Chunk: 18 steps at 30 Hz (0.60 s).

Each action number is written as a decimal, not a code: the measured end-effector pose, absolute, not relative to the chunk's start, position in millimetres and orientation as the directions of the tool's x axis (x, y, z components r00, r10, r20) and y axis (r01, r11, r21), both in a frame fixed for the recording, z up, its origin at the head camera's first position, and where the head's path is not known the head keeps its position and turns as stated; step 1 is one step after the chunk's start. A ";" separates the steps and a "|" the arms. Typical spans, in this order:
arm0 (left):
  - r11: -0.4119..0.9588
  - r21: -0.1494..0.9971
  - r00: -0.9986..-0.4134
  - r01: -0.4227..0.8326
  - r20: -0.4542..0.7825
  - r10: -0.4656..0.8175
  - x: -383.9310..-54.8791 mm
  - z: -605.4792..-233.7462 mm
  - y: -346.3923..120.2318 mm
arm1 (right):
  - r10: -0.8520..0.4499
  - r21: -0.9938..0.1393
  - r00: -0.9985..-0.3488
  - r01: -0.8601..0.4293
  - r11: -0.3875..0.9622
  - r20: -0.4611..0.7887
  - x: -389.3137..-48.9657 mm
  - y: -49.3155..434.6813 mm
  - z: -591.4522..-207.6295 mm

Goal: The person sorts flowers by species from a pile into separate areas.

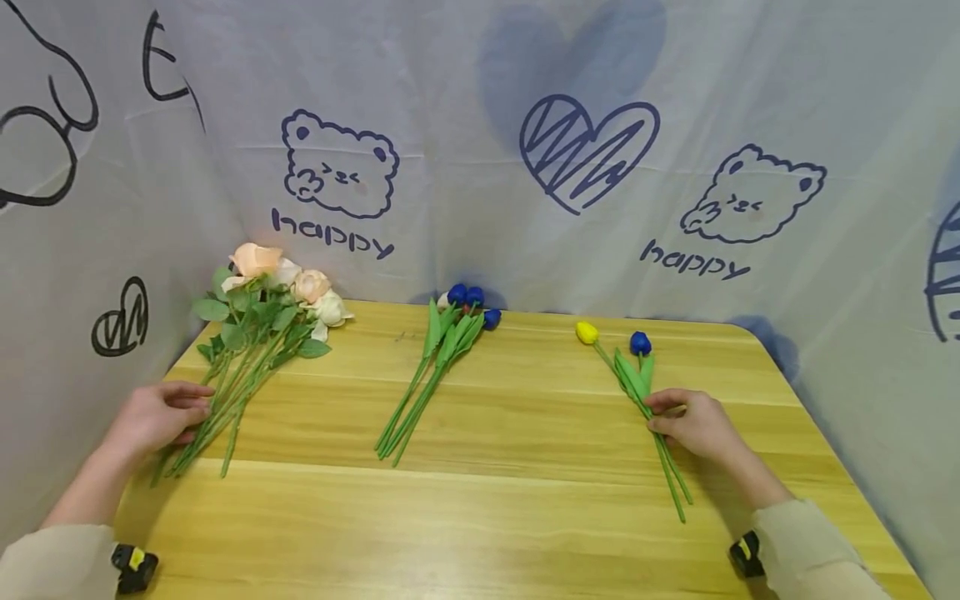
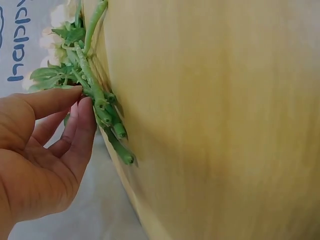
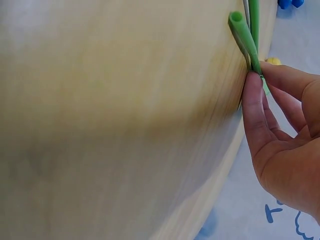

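Observation:
On the left of the table lies a bunch of artificial roses [image 1: 311,286] in peach and cream, its green stems running toward the front. My left hand [image 1: 161,414] is at the stems' left side, and in the left wrist view its thumb and fingertips [image 2: 86,107] pinch at the rose stems [image 2: 102,107]. On the right, my right hand [image 1: 697,423] pinches the stems of two tulips, a yellow tulip [image 1: 587,333] and a blue tulip [image 1: 640,342]. The right wrist view shows the green tulip stems [image 3: 244,40] between thumb and fingers, close over the tabletop.
Between the hands lies another bunch of tulips [image 1: 442,350], with several blue heads near the back edge. All rest on a wooden table [image 1: 517,533]. A pale cloth [image 1: 450,183] with drawn bears and hearts hangs behind and at both sides.

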<state>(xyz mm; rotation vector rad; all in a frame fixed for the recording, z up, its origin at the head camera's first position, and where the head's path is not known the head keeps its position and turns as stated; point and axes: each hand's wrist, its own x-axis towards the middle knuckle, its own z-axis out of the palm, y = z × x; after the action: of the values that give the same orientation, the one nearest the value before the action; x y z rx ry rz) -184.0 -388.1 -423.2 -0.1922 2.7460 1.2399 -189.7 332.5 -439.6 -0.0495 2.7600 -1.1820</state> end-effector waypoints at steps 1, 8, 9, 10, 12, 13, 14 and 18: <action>0.657 0.737 -0.986 -0.160 -0.157 -0.064 -184.0 -423.6 -387.9 | -0.082 -0.722 -0.990 0.027 0.691 -0.115 -189.7 332.9 -439.7; 0.660 0.740 -0.989 -0.132 -0.142 -0.039 -185.4 -424.0 -387.1 | -0.083 -0.723 -0.989 0.033 0.690 -0.124 -189.1 334.8 -440.8; 0.662 0.738 -0.989 -0.131 -0.143 -0.037 -185.3 -423.9 -387.2 | -0.083 -0.724 -0.989 0.034 0.689 -0.125 -189.2 335.0 -440.9; 0.663 0.737 -0.989 -0.132 -0.144 -0.037 -185.2 -424.0 -387.2 | -0.083 -0.724 -0.989 0.034 0.689 -0.125 -189.0 335.0 -440.8; 0.666 0.734 -0.988 -0.137 -0.149 -0.039 -184.7 -423.7 -387.0 | -0.086 -0.723 -0.989 0.031 0.690 -0.124 -189.0 334.9 -440.6; 0.667 0.732 -0.988 -0.137 -0.149 -0.039 -184.3 -423.6 -387.0 | -0.086 -0.723 -0.988 0.031 0.691 -0.125 -188.8 334.6 -440.2; 0.668 0.732 -0.988 -0.137 -0.150 -0.039 -184.2 -423.4 -387.4 | -0.086 -0.721 -0.988 0.030 0.692 -0.125 -188.8 334.3 -439.7; 0.664 0.733 -0.987 -0.145 -0.151 -0.048 -183.5 -424.2 -387.4 | -0.089 -0.702 -0.989 0.017 0.712 -0.114 -188.8 333.4 -437.4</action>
<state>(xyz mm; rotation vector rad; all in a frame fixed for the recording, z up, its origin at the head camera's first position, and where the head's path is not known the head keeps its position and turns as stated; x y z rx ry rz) -183.5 -387.4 -424.2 -0.1607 2.7566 1.2301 -188.8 333.4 -437.4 -0.0592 2.7765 -1.1397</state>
